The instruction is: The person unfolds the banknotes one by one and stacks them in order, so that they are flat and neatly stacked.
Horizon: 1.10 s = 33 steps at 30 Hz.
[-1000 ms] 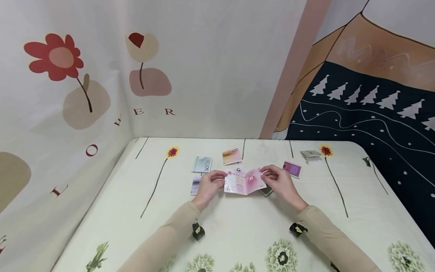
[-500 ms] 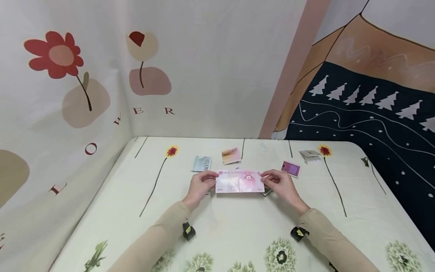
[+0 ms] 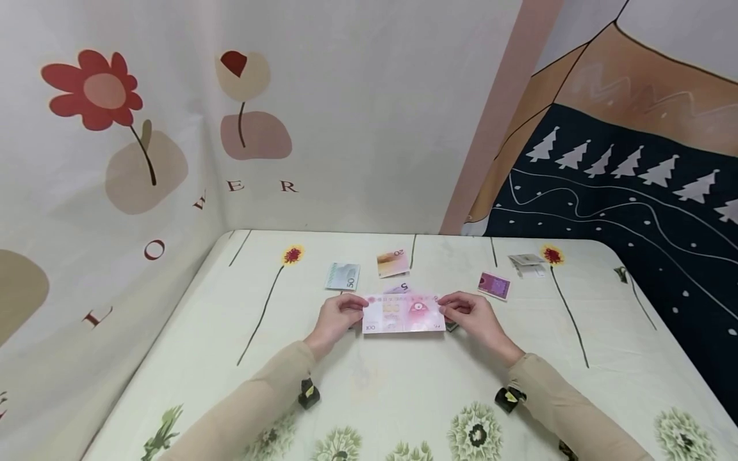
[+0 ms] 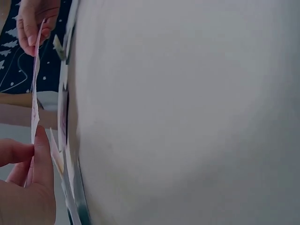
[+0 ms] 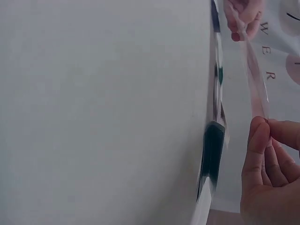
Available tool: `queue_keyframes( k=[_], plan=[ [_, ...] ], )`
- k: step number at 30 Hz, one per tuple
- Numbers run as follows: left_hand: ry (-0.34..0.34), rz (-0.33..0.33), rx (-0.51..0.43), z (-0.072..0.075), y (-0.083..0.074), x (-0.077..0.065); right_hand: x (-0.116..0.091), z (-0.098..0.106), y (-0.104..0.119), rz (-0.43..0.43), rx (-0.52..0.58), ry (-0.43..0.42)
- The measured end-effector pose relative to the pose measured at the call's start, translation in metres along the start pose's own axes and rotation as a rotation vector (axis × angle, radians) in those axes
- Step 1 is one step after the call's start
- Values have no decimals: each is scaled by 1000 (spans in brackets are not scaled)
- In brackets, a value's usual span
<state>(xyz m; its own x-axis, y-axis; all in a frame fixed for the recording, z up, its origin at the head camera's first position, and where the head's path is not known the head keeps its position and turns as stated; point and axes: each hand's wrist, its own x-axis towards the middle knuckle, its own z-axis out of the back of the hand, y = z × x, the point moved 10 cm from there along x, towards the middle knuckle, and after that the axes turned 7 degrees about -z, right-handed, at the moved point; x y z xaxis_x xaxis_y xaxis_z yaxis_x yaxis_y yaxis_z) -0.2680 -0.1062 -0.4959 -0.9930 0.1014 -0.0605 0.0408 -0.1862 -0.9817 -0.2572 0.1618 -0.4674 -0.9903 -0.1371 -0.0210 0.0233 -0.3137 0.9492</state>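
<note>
A pink 100 banknote (image 3: 403, 315) is stretched out nearly flat between my two hands, just above the table. My left hand (image 3: 334, 321) pinches its left end between thumb and fingers. At the opposite end, my right hand (image 3: 475, 320) pinches it the same way. Both wrist views show the banknote (image 4: 35, 98) edge-on, running from one hand to the other. A purple note marked 5 (image 3: 398, 289) shows behind its top edge. Part of a dark note (image 3: 452, 326) peeks out beside the right fingers, mostly hidden.
Folded notes lie around the hands: a bluish 50 (image 3: 343, 276), an orange-pink 20 (image 3: 393, 263), a magenta note (image 3: 494, 286) and a pale grey one (image 3: 527, 261). The table's cloth (image 3: 380, 397) has printed flowers. Printed fabric (image 3: 369, 115) hangs behind.
The pink banknote has gone from bent at its middle crease to nearly flat. My left hand has moved left, away from the right hand, and the banknote sits slightly lower.
</note>
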Motion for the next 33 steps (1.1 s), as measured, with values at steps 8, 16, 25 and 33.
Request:
queue_keyframes(
  k=[8,16,25,33],
  plan=[
    [69,-27,74,0,2,-7,-3,-11,-1,-25,-119,80],
    [146,-29,154,-3,7,-20,-12,-24,1,10,-182,206],
    [198,3,136,-8,11,-28,-20,-33,-2,-19,-211,290],
    [263,53,47,-10,11,-33,-20,-38,-9,-21,-241,339]
  ],
)
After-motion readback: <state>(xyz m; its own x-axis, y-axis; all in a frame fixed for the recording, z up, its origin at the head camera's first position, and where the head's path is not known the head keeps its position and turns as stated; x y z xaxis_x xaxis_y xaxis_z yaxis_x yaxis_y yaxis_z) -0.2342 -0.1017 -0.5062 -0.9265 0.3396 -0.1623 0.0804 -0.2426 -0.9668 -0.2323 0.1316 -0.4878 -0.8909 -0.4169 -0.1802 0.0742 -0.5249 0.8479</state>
